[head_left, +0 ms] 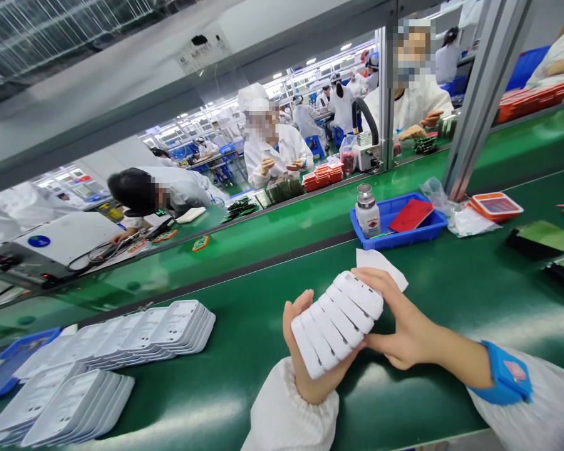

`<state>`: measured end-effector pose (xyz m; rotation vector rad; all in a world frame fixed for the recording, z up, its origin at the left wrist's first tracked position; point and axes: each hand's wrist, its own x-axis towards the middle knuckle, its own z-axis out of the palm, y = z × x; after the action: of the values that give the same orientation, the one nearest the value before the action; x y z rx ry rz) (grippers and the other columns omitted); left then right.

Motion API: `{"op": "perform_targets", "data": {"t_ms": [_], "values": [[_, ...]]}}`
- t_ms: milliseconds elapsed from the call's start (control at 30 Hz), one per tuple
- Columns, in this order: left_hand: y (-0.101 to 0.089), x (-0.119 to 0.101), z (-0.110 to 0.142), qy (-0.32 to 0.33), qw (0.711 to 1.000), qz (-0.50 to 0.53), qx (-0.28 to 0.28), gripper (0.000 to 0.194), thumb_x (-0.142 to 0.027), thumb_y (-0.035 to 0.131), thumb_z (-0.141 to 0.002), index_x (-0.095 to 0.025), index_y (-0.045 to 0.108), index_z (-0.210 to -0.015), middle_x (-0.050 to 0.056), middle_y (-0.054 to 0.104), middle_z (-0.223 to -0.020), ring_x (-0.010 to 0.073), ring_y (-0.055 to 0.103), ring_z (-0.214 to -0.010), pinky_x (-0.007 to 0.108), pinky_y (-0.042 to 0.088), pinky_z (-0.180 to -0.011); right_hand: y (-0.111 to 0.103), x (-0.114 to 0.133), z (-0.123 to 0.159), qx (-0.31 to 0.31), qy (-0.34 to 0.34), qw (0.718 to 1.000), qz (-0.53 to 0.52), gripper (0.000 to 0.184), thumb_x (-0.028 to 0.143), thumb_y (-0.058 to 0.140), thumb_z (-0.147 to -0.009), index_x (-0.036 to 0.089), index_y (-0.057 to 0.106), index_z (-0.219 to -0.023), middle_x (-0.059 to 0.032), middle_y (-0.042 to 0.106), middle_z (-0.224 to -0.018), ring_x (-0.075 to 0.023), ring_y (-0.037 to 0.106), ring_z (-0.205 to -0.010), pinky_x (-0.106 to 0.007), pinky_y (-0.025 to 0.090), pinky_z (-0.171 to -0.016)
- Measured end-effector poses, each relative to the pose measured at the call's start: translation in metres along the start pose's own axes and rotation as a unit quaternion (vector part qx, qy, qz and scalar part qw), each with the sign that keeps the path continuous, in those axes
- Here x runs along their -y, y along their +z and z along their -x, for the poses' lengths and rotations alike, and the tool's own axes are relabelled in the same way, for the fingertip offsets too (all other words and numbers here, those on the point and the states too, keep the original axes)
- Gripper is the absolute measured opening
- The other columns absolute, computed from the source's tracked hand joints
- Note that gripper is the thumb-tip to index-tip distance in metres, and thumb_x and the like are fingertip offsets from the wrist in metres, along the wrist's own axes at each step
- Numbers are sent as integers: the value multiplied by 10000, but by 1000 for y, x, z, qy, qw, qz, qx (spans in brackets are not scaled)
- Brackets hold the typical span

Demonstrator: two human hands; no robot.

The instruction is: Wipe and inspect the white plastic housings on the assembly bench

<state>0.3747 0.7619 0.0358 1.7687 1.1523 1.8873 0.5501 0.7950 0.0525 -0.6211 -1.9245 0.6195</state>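
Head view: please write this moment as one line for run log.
left hand: holds white covers | right hand: holds same covers | bench left: stacked covers | beyond hands: bottle in blue tray

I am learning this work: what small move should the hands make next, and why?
Perhaps set the stacked white plastic shells down on the glossy green tabletop beside the similar white tray-like stacks: the left hand and right hand both hold them, and those stacks rest there.
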Motion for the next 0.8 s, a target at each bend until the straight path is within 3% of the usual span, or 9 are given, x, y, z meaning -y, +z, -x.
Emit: {"op": "perform_targets", "data": {"t_ms": [267,433,600,800], "values": [[4,-5,5,5,997,-82,-15,957,-231,836,-551,-334,302,-1338,62,466,-1323,333,434,-1241,506,304,-1064,-2,5,-2,-3,13,1000,-14,850,65,550,-617,239,253,-1394,-120,352,-1365,-311,340,-1273,-490,294,-1069],[2,2,8,-4,996,-80,29,1003,-189,771,-653,-328,138,-1418,101,365,-1396,281,444,-1240,467,345,-1041,-2,-1,0,16,21,999,-28,918,82,549,-592,244,195,-1424,-115,304,-1391,-325,308,-1291,-484,288,-1070],[0,12,15,-58,994,-76,52,1019,-178,746,-690,-325,69,-1438,133,257,-1454,298,349,-1316,487,350,-1036,-3,-7,0,34,59,996,-50,930,93,560,-597,242,186,-1435,-117,310,-1389,-323,329,-1278,-477,296,-1063],[-9,1,2,-18,979,-169,117,981,-186,690,-758,-324,17,-1458,143,200,-1507,315,239,-1378,547,249,-1084,8,-18,5,46,153,979,-128,971,107,581,-603,243,143,-1458,-130,311,-1393,-302,389,-1246,-458,392,-989]]}}
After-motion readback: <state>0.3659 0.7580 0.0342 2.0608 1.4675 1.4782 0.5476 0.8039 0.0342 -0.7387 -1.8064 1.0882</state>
